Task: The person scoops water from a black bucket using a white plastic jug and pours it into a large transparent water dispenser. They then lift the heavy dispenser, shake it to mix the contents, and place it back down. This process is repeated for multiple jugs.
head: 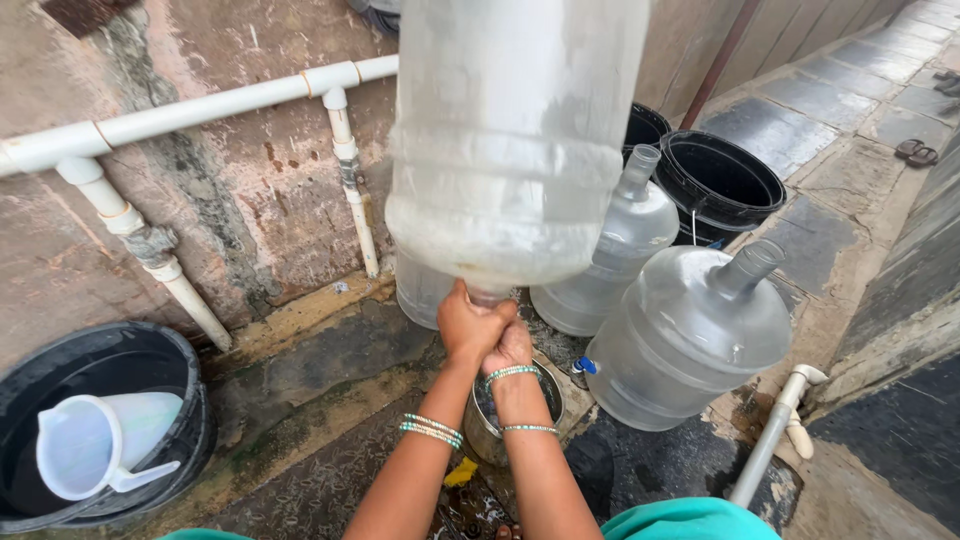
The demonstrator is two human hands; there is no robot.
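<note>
Both hands clasped the neck of a large clear water jug (510, 140) held upside down at twelve o'clock, the left hand (468, 328) wrapped over the right hand (512, 346). Below them sat a steel pot (478, 428). Two more clear jugs (690, 335) stood at two o'clock beside black tubs (722, 180). At eight o'clock, a white plastic pitcher (95, 442) lay in a black bucket (195, 400).

A large clear plastic water jug (515, 140) is upended, its narrow neck pointing straight down and its wide ribbed body rising out of the top of view. It looks blurred, with a little water low inside. It hangs above a round steel pot (485, 425) on the wet stone floor.
</note>
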